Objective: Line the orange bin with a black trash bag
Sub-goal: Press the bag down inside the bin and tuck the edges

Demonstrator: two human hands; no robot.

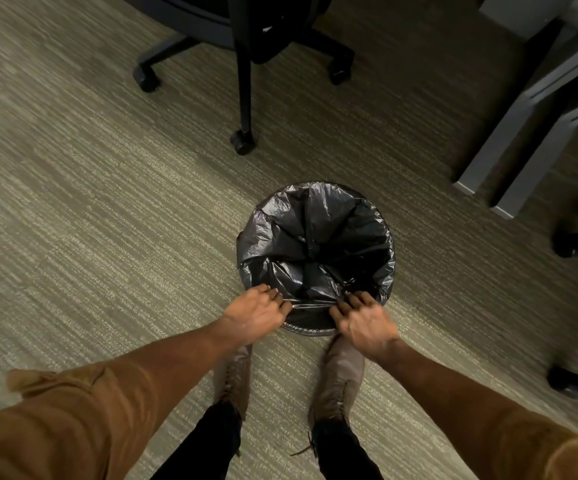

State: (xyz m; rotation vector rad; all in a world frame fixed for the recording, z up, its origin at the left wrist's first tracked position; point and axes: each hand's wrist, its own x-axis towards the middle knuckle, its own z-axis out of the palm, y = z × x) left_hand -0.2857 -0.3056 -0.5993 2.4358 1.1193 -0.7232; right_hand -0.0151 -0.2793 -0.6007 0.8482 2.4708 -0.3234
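Note:
A round bin stands on the carpet just ahead of my feet, wholly covered by a crinkled black trash bag [315, 237] that lines its inside and folds over its rim. No orange of the bin shows. My left hand [256, 313] grips the bag's edge at the near left of the rim. My right hand [363, 320] grips the same edge at the near right. A taut strip of plastic stretches between the two hands.
A black office chair [246, 64] on castors stands beyond the bin. Grey desk legs [509, 140] rise at the right, with another chair base [575, 244] at the right edge. My brown boots [339, 379] stand close behind the bin on striped carpet.

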